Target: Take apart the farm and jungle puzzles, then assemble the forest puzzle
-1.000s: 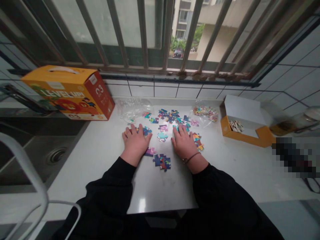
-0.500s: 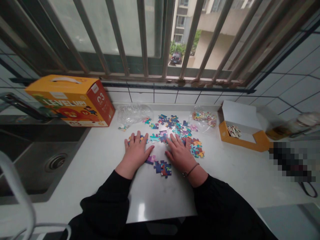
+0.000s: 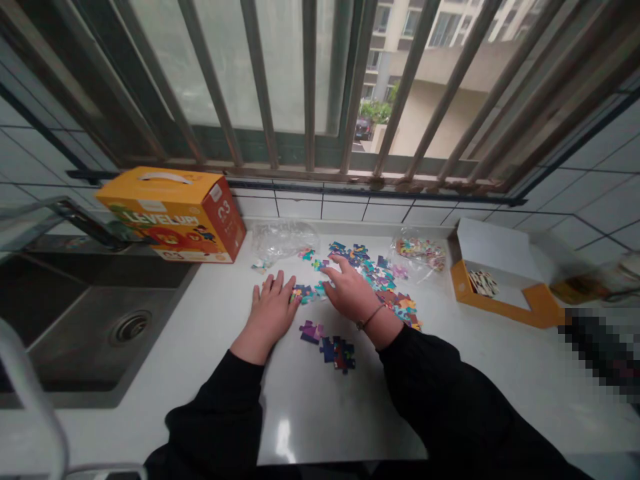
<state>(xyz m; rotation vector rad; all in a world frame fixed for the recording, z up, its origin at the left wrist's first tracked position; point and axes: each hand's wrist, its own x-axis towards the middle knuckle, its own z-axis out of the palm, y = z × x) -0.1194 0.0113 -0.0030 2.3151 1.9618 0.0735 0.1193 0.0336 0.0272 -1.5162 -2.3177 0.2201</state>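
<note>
Loose jigsaw pieces [image 3: 373,273] in blue, teal, brown and orange lie spread across the white counter. My left hand [image 3: 271,312] rests palm down with its fingers spread, touching the left end of the spread beside a small group of pieces [image 3: 303,292]. Over the middle reaches my right hand [image 3: 351,291], thumb and index finger apart; its fingertips are at the pieces, and I see nothing held. Nearer me lie a purple piece [image 3: 312,331] and a joined dark blue cluster [image 3: 337,353]. My right palm hides some pieces.
Behind the pieces are a crumpled clear bag [image 3: 283,240] and a bag of more pieces [image 3: 420,253]. An orange carton [image 3: 175,217] stands left, near the sink [image 3: 120,393]. At right are an opened box [image 3: 500,293] and a blurred bottle [image 3: 585,283]. A barred window is ahead.
My right hand has moved left and farther from me over the pieces. The left hand has slid slightly left, uncovering more of the purple piece. The whole view has shifted.
</note>
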